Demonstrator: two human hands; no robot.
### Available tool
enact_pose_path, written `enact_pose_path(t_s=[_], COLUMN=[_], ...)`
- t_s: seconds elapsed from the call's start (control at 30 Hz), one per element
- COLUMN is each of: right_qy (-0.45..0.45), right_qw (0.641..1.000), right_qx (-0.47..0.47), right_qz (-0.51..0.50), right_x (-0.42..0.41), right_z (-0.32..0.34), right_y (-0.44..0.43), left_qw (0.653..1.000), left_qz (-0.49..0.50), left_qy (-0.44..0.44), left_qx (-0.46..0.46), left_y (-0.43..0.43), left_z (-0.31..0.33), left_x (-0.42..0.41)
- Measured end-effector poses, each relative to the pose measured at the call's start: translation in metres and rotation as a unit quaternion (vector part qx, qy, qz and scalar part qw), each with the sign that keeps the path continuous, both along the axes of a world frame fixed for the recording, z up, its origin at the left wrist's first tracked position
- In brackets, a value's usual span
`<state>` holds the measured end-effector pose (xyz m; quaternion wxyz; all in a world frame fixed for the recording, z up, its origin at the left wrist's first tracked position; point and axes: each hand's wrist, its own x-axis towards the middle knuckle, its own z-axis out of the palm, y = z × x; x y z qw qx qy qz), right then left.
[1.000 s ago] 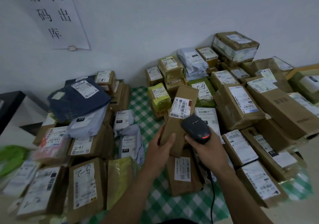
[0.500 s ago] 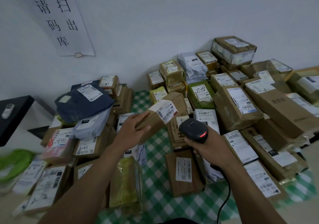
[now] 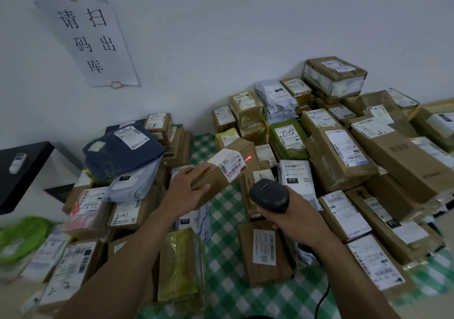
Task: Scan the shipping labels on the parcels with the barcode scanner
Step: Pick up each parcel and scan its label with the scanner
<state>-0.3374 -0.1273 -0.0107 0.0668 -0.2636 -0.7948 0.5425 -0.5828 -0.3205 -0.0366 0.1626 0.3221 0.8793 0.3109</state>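
Now your left hand (image 3: 186, 188) grips the brown cardboard parcel (image 3: 216, 186) above the green-checked cloth (image 3: 228, 220); your right hand (image 3: 297, 218) clasps the black barcode scanner (image 3: 269, 192). Its red spot (image 3: 248, 158) falls just beside the white shipping label (image 3: 229, 162), so steer it onto the bars.

Only the person's arms and hands show. The left forearm (image 3: 127, 264) is bare along all of its visible length, from the frame's lower edge to the wrist. The left hand (image 3: 184, 191) is bare too, its back and knuckles toward the camera. The right forearm (image 3: 351, 279) is likewise bare up to the wrist, and the right hand (image 3: 299, 218) is uncovered. Both forearms look lean and broaden toward the lower edge. A dark sliver (image 3: 248, 317) at the bottom edge between the arms may be clothing; too little shows to tell.
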Motion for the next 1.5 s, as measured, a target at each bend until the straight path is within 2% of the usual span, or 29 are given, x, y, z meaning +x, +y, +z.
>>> enact_pose_path(t_s=[0.27, 0.47, 0.6, 0.8, 0.93, 1.1, 1.37, 1.5], right_qy=[0.001, -0.015, -0.035, -0.086, -0.118, -0.130, -0.129, -0.131], right_qw=[1.000, 1.000, 0.998, 0.994, 0.989, 0.987, 0.988, 0.987], right_qx=[-0.013, -0.009, 0.021, 0.023, 0.036, 0.038, 0.028, 0.033], right_qz=[-0.003, 0.016, 0.046, 0.063, 0.079, 0.088, 0.084, 0.086], right_x=[-0.003, -0.016, -0.028, -0.046, -0.057, -0.072, -0.083, -0.086], right_z=[-0.002, -0.004, -0.012, -0.030, -0.041, -0.046, -0.049, -0.054], right_y=[0.002, 0.002, 0.000, -0.002, -0.001, -0.004, -0.006, -0.006], left_qw=[1.000, 0.984, 0.970, 0.948, 0.936, 0.933, 0.946, 0.943], left_qz=[0.015, 0.146, 0.197, 0.251, 0.242, 0.174, 0.149, 0.140], left_qy=[-0.007, -0.103, -0.140, -0.083, -0.092, -0.109, -0.119, -0.105], left_qx=[-0.003, -0.018, -0.028, -0.178, -0.239, -0.296, -0.262, -0.284], left_y=[0.000, -0.012, -0.020, -0.015, -0.008, -0.009, -0.001, -0.002], left_z=[-0.003, -0.020, -0.043, -0.074, -0.084, -0.099, -0.111, -0.105], left_x=[-0.004, -0.016, -0.023, -0.025, -0.035, -0.049, -0.063, -0.060])
